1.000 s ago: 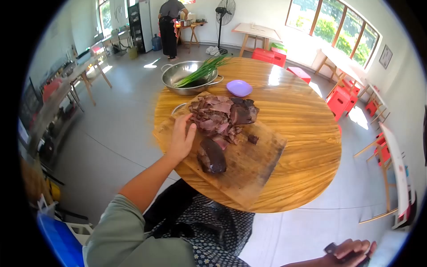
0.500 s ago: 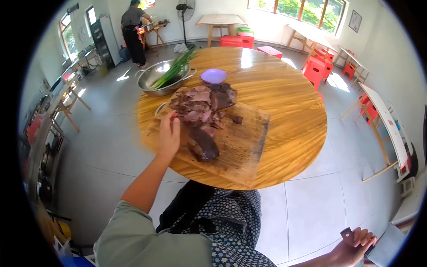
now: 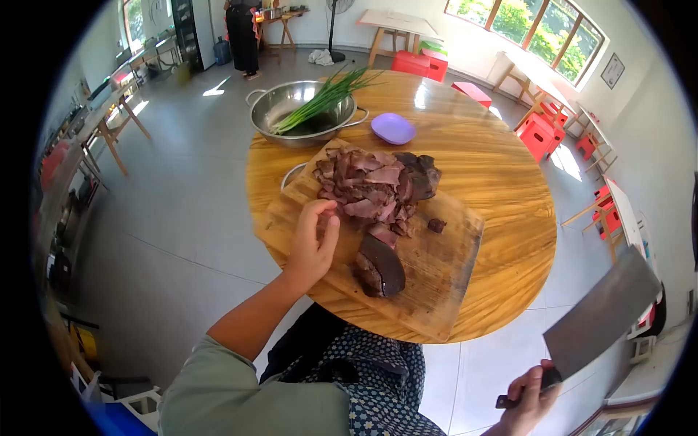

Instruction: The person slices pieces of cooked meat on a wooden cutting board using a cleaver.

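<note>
My left hand (image 3: 314,243) rests at the left part of the wooden cutting board (image 3: 436,291), its fingers curved and apart, beside a heap of sliced dark meat (image 3: 367,182). To the right of that hand lies an uncut dark chunk of meat (image 3: 381,267). A small dark piece (image 3: 437,225) sits apart on the board. My right hand (image 3: 532,396) grips the handle of a cleaver (image 3: 603,316), off the table at the lower right, with the broad blade pointing up and to the right.
On the round table (image 3: 502,218), behind the board, stand a metal basin (image 3: 265,116) holding green onions (image 3: 323,102) and a purple plate (image 3: 393,128). Red stools (image 3: 536,136) and side tables line the walls. A person (image 3: 242,36) stands at the far back left.
The cleaver blade has come into full view as my right hand moved left and turned. My left hand stays beside the meat. The camera view has shifted.
</note>
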Action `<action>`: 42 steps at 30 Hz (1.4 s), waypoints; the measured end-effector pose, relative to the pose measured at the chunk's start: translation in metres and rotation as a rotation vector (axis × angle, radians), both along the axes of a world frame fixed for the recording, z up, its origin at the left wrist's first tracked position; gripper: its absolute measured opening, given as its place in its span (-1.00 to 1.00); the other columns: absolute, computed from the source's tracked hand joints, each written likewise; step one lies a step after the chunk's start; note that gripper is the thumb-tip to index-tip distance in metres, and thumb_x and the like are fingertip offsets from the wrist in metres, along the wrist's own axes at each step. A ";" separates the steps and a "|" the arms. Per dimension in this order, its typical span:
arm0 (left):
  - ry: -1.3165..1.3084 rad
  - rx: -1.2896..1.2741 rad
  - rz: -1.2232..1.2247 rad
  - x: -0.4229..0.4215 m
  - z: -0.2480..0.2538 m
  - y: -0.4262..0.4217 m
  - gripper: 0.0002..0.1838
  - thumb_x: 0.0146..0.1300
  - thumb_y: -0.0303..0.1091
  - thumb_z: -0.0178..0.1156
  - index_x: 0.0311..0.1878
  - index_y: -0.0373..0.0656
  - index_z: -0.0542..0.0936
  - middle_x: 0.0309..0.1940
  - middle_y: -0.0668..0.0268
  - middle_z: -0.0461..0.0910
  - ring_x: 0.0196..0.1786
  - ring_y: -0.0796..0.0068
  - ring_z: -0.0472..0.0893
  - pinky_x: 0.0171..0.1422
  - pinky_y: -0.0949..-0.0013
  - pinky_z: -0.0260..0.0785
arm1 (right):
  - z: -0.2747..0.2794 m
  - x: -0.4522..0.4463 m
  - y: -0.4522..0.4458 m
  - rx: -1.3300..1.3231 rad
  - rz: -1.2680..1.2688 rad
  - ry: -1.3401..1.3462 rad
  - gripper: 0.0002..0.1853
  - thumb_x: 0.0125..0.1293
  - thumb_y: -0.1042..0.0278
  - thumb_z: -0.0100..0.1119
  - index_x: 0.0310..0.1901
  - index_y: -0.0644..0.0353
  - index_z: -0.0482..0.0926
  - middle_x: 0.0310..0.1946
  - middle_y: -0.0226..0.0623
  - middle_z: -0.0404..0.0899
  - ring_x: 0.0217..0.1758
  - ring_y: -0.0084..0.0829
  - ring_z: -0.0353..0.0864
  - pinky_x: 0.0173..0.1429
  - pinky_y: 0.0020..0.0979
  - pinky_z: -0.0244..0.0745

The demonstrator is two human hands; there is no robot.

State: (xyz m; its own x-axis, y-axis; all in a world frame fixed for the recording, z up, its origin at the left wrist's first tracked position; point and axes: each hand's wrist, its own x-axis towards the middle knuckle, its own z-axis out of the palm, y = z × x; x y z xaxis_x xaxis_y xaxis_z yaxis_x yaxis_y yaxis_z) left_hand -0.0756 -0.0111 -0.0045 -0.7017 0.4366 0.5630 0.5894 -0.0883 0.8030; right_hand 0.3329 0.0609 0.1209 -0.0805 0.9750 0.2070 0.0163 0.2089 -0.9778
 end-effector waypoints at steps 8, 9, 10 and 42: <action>0.177 -0.166 -0.415 -0.001 0.046 -0.025 -0.43 0.31 -0.34 0.40 0.35 -0.22 0.47 0.28 0.06 0.45 0.33 0.09 0.50 0.40 0.17 0.36 | -0.041 -0.053 0.030 -0.199 0.247 -0.247 -0.75 0.47 0.51 0.20 0.09 0.33 0.43 -0.52 -0.43 0.42 -0.67 -0.63 0.35 -0.60 -0.57 0.24; 0.161 -0.173 -0.412 -0.002 0.050 -0.025 -0.43 0.31 -0.34 0.40 0.35 -0.22 0.47 0.28 0.06 0.45 0.33 0.09 0.50 0.40 0.17 0.36 | -0.043 -0.056 0.031 -0.228 0.276 -0.259 -0.75 0.46 0.52 0.20 0.09 0.33 0.43 -0.50 -0.43 0.42 -0.67 -0.63 0.35 -0.60 -0.57 0.25; 0.286 -0.285 -0.506 -0.003 0.055 -0.023 -0.32 0.23 -0.29 0.45 0.38 -0.21 0.44 0.33 0.05 0.41 0.38 0.03 0.44 0.45 0.13 0.31 | -0.045 -0.062 0.033 -0.237 0.281 -0.266 -0.75 0.46 0.52 0.20 0.09 0.33 0.43 -0.50 -0.43 0.42 -0.67 -0.63 0.35 -0.60 -0.57 0.25; 0.245 -0.419 -0.619 0.010 0.065 0.024 0.16 0.05 -0.09 0.54 0.53 -0.50 0.06 0.14 -0.18 0.47 0.18 -0.13 0.48 0.34 -0.01 0.29 | -0.053 -0.074 0.028 -0.211 0.377 -0.206 -0.60 0.54 0.15 0.24 0.09 0.35 0.42 -0.57 -0.43 0.37 -0.70 -0.60 0.33 -0.63 -0.54 0.26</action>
